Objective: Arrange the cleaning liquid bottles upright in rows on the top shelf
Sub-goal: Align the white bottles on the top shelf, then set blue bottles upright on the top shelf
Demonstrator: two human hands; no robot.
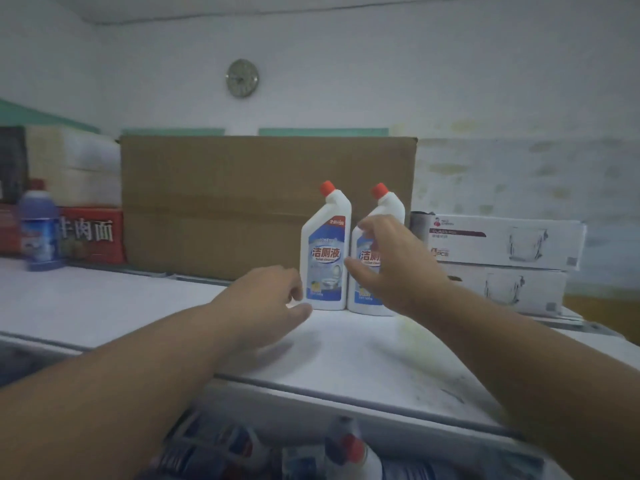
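Now both hands, left (pixel 273 292) and right (pixel 391 265), hovered loosely open beside two upright bottles (pixel 325 258); blurred bottles (pixel 349 448) filled the cut-off box below.

Dim bluish indoor light, soft focus, blurred edges esp. bottom, wide-angle bowing, faint shadows under hands

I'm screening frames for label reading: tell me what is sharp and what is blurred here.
Head view: the two toilet cleaner bottles stand sharp with readable labels; the blue bottle at left and the bottles below the shelf are smeared; wide-angle distortion bends the shelf edge; light is dim and bluish.
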